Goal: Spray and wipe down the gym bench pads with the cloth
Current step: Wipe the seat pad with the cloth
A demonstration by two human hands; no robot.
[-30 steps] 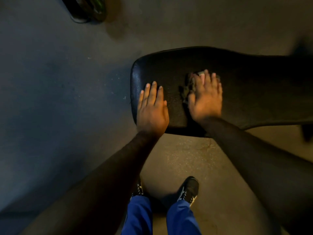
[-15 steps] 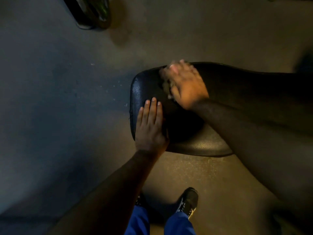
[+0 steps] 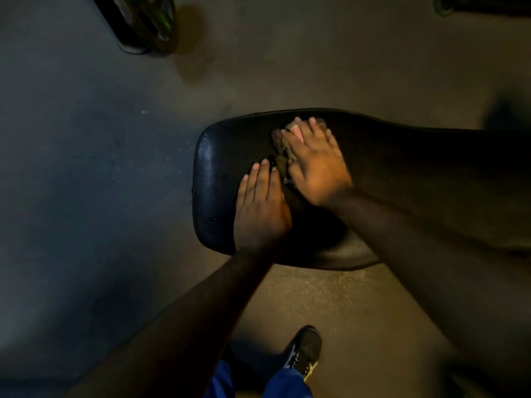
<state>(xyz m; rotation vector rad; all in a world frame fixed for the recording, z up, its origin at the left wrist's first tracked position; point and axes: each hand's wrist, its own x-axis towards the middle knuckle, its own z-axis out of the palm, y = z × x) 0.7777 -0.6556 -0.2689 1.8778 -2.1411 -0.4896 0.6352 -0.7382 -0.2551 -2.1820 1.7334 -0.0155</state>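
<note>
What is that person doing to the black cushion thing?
A person is cleaning a black gym bench pad. The right hand presses a crumpled cloth flat against the pad to wipe it. The left hand rests flat on the pad's near end, beside the cloth. The person stands over it, one shoe showing on the floor. No spray bottle is in view.

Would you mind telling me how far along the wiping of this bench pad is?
Done: cannot be judged; the dim light shows no clear wet or wiped patch on the black pad. In hand: the right hand presses the cloth flat near the pad's rounded end, while the left hand rests flat beside it. Left: the stretch of pad running off to the right; no spray bottle is in view.
</note>
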